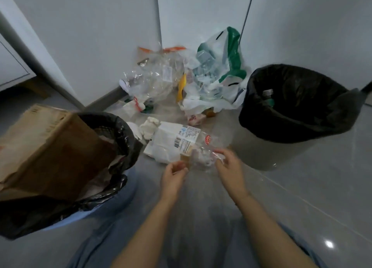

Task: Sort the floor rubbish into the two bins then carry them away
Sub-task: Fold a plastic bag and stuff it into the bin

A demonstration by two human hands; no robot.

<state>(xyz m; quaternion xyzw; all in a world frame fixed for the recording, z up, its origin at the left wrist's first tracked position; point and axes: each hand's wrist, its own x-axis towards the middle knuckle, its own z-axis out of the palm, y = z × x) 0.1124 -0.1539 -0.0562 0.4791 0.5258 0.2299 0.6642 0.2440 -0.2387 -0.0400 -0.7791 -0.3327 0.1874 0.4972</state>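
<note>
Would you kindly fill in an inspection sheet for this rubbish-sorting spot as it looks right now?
Surface: grey tiled floor, glossy.
Job's things: blue bin, black liner, holds a cardboard box; grey bin, black liner, a few items inside.
Clutter: clear plastic packaging, green-and-white carrier bag, white labelled packet, crumpled tissue.
Hands: left hand and right hand both hold a clear wrapper with curled fingers.
Cables: nothing seen.
Surroundings: white cabinet doors behind the pile.

Grey tiled floor (302, 197) carries two bins (285, 114) and scattered rubbish (181, 82).
</note>
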